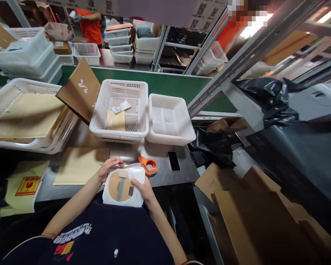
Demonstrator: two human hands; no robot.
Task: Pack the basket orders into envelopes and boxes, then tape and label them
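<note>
I hold a clear plastic packet (123,186) with a round tan item inside, just above the front edge of the grey worktable (165,173). My left hand (109,167) grips its upper left corner, fingers curled over the top. My right hand (143,187) grips its right edge with the thumb on the face. An orange tape dispenser (148,164) lies just beyond the packet, and a black phone (173,161) lies to its right.
Two white baskets stand behind: one (120,110) holds a tan envelope and a label, the other (169,119) holds nothing. Brown envelopes (77,165) lie at left, a large basket (24,114) of envelopes beyond. Cardboard (253,209) sits lower right. A person in orange (89,22) works across the green conveyor (171,82).
</note>
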